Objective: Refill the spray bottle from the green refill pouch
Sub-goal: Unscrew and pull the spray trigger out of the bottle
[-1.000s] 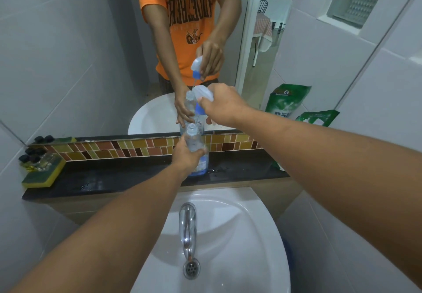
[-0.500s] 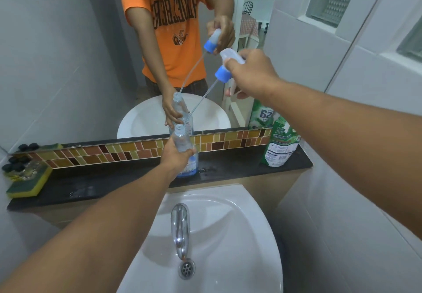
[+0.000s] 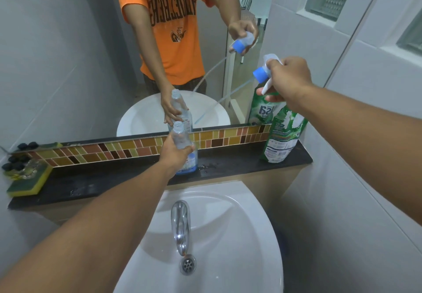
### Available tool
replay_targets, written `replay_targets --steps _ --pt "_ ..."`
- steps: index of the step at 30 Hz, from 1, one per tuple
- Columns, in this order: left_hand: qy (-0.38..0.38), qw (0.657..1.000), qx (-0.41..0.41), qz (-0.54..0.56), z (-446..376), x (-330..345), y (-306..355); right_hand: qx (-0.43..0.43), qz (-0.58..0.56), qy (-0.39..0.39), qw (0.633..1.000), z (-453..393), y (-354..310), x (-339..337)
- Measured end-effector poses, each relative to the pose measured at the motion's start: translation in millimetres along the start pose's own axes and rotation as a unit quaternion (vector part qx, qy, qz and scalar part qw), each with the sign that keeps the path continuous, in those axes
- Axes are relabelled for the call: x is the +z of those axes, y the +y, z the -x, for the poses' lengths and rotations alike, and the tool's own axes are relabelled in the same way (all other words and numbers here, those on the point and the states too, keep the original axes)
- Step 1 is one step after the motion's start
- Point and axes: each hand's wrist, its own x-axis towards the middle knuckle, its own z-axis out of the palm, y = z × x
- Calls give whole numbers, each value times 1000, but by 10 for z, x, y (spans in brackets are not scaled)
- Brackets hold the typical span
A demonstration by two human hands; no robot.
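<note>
A clear spray bottle (image 3: 180,136) with a little blue liquid at its bottom stands upright on the black ledge (image 3: 114,178), its neck uncapped. My left hand (image 3: 174,154) grips its body. My right hand (image 3: 288,79) holds the white spray head with a blue collar (image 3: 261,73) up and to the right of the bottle; its thin dip tube (image 3: 228,97) hangs down-left, clear of the neck. The green refill pouch (image 3: 282,137) stands on the right end of the ledge, below my right hand.
A white basin (image 3: 228,258) with a chrome tap (image 3: 181,224) lies under my arms. A yellow-green sponge (image 3: 28,184) with dark-capped items sits at the ledge's left end. A mirror (image 3: 91,52) above a mosaic tile strip (image 3: 114,151) reflects the person. A tiled wall closes the right side.
My right hand has lifted the spray head off the bottle and carried it up and right, drawing the dip tube fully out. My left hand stayed on the bottle.
</note>
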Motion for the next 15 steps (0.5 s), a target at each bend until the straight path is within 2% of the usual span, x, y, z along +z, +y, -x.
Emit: replay_targets --steps 8,15 --pt "5 1000 -6 1 -2 8 -3 48 64 41 996 91 608 207" --pt "6 1000 -8 -1 -7 10 1 91 101 34 990 201 1042 508"
